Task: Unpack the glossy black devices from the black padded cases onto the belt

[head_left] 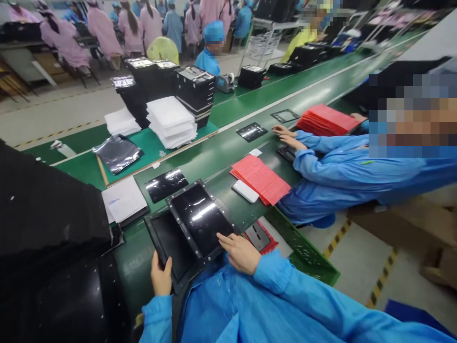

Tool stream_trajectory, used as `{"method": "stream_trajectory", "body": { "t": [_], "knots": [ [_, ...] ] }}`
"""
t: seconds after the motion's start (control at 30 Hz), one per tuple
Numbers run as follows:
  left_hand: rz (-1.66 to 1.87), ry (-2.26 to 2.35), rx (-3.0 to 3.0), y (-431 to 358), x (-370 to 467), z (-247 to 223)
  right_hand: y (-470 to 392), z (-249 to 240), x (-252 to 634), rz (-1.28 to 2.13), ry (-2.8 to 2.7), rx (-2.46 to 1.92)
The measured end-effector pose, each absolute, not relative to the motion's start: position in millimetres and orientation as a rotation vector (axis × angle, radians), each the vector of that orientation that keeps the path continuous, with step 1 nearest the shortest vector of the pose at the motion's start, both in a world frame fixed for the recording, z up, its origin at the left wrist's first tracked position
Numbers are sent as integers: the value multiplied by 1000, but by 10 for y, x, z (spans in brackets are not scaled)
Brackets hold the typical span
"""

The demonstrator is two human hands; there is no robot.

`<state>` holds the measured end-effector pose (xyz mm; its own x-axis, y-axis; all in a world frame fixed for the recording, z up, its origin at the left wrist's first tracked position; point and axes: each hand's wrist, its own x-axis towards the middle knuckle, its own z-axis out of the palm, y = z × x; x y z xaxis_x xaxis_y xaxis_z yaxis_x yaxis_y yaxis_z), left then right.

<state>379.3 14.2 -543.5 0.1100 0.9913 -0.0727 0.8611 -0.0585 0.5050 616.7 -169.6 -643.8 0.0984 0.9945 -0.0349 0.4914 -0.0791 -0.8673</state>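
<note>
My left hand [162, 275] grips the left edge of a black tray [171, 238], thumb over its rim and fingers partly hidden. A glossy black panel in a frame with pale dots along its border [202, 216] lies tilted, overlapping the tray's right side. My right hand [240, 250] rests on the panel's lower right edge, fingers stretched out. Behind them a thin glossy black sheet [166, 185] lies on the green belt [210, 164]. White sheets [126, 200] sit on a dark piece to the left.
Red sheets [260, 178] and a white phone-like block [245, 190] lie right of the panel. A green crate [310, 252] stands below. A co-worker's blue sleeves [328, 159] reach in at right. Large black stacks [46, 205] rise at left; white foam [171, 121] stands behind.
</note>
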Motion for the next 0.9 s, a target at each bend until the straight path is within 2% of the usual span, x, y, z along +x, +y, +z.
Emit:
{"method": "stream_trajectory", "body": {
  "t": [0.17,0.27,0.37,0.5,0.77,0.9],
  "knots": [
    [455,1671,2081,-483,4448,-5254,-1296,-6501,6219,1275,-902,-826],
    [185,1343,2514,-1006,4957,-5305,-1120,-6517,6212,1362,-623,-553],
    [-12,1240,2844,-1325,5272,-5443,-1104,-6651,6348,1348,-444,-592],
    [-43,1428,3013,-1462,5337,-5539,-1080,-6914,6602,1389,-418,-606],
    [-194,1644,2967,-1483,5323,-5629,-968,-7133,6864,1387,-438,-646],
    [-344,1953,2774,-1352,5126,-5711,-1160,-7400,7013,1209,-370,-848]
  ]
}}
